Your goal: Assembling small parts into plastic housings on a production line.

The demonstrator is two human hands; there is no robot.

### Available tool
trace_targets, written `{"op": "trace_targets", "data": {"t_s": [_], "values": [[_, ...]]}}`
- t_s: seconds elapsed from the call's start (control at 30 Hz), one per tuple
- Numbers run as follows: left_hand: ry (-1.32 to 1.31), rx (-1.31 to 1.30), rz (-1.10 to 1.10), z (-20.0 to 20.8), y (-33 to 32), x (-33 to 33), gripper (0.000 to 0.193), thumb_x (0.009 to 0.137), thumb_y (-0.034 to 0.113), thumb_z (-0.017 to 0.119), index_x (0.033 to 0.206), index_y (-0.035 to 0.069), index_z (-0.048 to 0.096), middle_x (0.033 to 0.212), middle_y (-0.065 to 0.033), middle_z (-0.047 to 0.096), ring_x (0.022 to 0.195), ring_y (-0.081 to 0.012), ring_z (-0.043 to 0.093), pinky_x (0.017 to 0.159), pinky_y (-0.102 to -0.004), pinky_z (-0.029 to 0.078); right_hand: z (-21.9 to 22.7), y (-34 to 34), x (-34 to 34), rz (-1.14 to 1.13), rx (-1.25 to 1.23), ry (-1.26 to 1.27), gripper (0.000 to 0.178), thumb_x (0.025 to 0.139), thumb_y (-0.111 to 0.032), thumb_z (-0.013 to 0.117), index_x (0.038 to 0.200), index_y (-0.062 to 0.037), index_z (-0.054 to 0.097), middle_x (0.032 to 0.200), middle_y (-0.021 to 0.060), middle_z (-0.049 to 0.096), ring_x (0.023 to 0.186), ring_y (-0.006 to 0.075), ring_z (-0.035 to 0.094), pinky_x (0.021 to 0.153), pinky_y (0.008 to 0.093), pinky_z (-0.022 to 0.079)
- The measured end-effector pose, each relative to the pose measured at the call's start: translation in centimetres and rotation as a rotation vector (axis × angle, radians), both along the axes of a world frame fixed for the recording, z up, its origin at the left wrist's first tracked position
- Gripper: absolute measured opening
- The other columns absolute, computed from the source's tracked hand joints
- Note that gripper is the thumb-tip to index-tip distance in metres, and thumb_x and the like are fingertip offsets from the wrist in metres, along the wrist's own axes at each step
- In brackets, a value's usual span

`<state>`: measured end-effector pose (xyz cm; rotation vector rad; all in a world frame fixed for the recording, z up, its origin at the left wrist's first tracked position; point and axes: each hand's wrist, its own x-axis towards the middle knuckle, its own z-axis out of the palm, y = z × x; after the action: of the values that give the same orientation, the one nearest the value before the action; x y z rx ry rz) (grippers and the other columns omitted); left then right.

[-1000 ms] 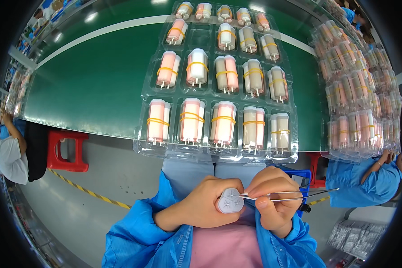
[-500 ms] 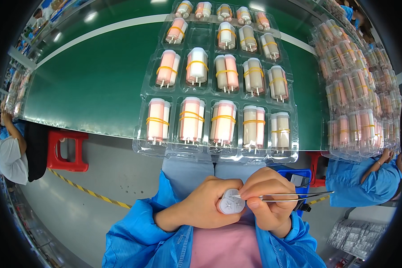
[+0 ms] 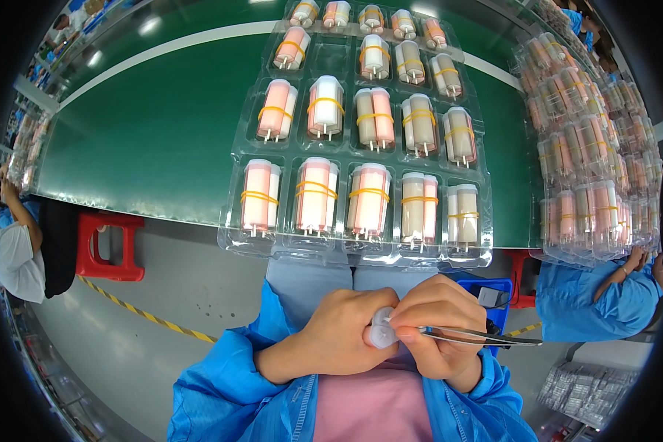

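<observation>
Left grip curled, right grip pinching just beside it

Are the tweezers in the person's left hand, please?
No, the right hand holds the tweezers, while the left hand grips a pale rounded piece.

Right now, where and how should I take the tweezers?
Best guess: pinch the slim tweezers at the outer end, where their arms meet, coming from the person's right. That end juts rightward from the right hand, uncovered.

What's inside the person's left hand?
A pale, rounded piece: one end pokes out of the left hand, next to the right hand. The left hand covers the rest, so I can't see it.
</observation>
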<state>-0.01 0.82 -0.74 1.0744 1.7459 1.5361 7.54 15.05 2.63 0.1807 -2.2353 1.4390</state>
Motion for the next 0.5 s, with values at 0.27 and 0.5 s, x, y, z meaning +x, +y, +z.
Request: {"op": "trace_targets", "data": {"t_s": [0.27, 0.5], "values": [[0.164, -0.101, 0.046, 0.19, 0.09, 0.17, 0.02, 0.068, 0.015, 0.066, 0.082, 0.007, 0.054, 0.067, -0.0128, 0.061, 0.059, -0.0346, 0.06, 0.05, -0.0431, 0.046, 0.27, 0.02, 0.01, -0.012, 0.033, -0.027, 0.009, 0.069, -0.004, 0.07, 0.078, -0.0027, 0.066, 0.074, 0.0089, 0.063, 0.063, 0.0226, 0.059, 0.055, 0.0288, 0.045], [0.271, -0.144, 0.065, 0.4, 0.11, 0.13, 0.02, 0.068, 0.015, 0.065, 0.083, 0.007, 0.054, 0.068, -0.0113, 0.062, 0.06, -0.0329, 0.061, 0.049, -0.0421, 0.046, 0.58, -0.1, -0.01, -0.022, 0.1, -0.02, 0.011, 0.068, -0.002, 0.07, 0.078, -0.0035, 0.065, 0.073, 0.0081, 0.063, 0.062, 0.023, 0.058, 0.055, 0.0294, 0.045]]}}
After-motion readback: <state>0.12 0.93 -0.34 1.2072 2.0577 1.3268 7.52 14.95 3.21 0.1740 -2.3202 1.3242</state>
